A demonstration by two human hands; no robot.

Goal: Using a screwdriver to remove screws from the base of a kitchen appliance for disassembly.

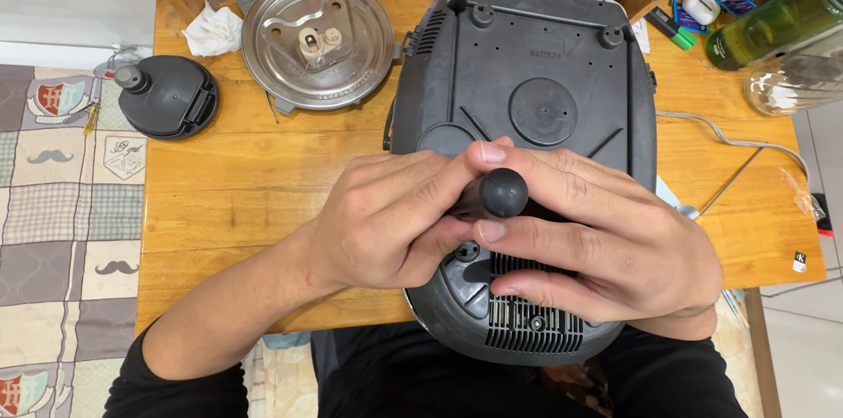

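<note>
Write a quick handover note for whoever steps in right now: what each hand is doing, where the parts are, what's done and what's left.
Left hand and right hand: both wrapped around a black-handled tool, held upright over the appliance, which lies base-up on the wooden table. The tip is hidden.
Done: round metal plate and black lid lie off to the left.
Left: the black base cover is in place; fasteners can't be counted.

Both hands (492, 225) grip black screwdriver handle (493, 195) over upturned appliance base (527, 119).
</note>
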